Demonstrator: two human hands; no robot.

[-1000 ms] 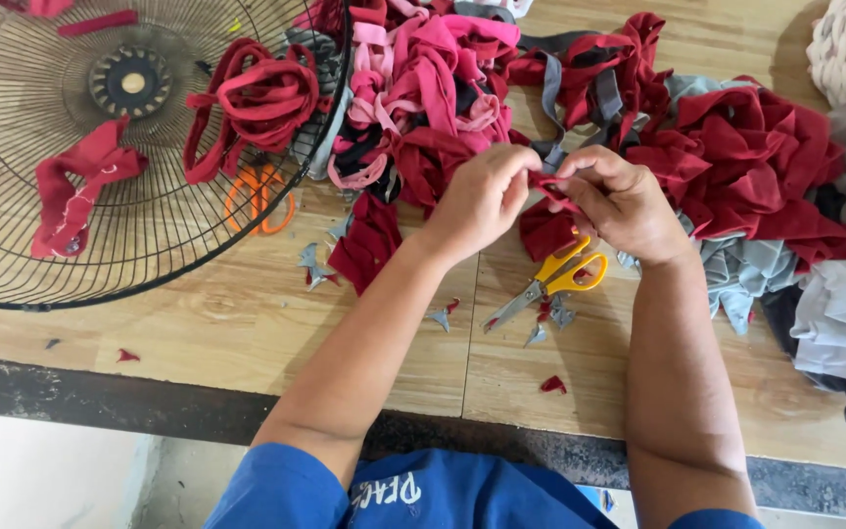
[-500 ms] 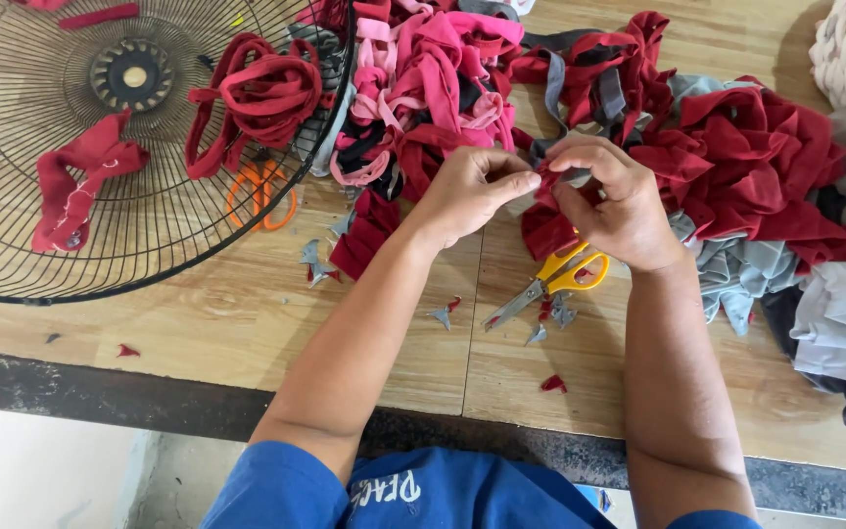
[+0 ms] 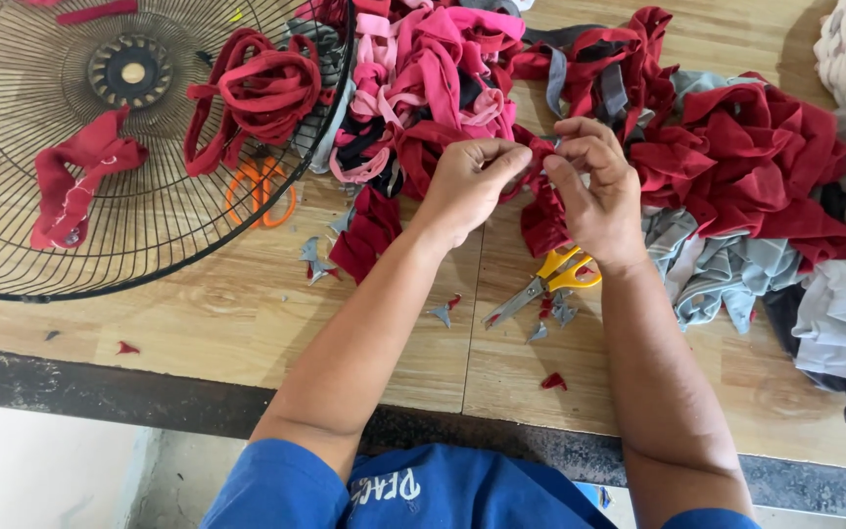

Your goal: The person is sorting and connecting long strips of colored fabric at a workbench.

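Head view showed left hand point(image 3: 467, 186) and right hand point(image 3: 594, 191) both pinched shut on a red fabric strip point(image 3: 540, 211); keeping it taut probably helped.

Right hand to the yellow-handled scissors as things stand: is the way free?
Probably yes. The scissors lie on the table just under the right hand, nothing on them. But both hands are pinching a red fabric strip, which must be released first.
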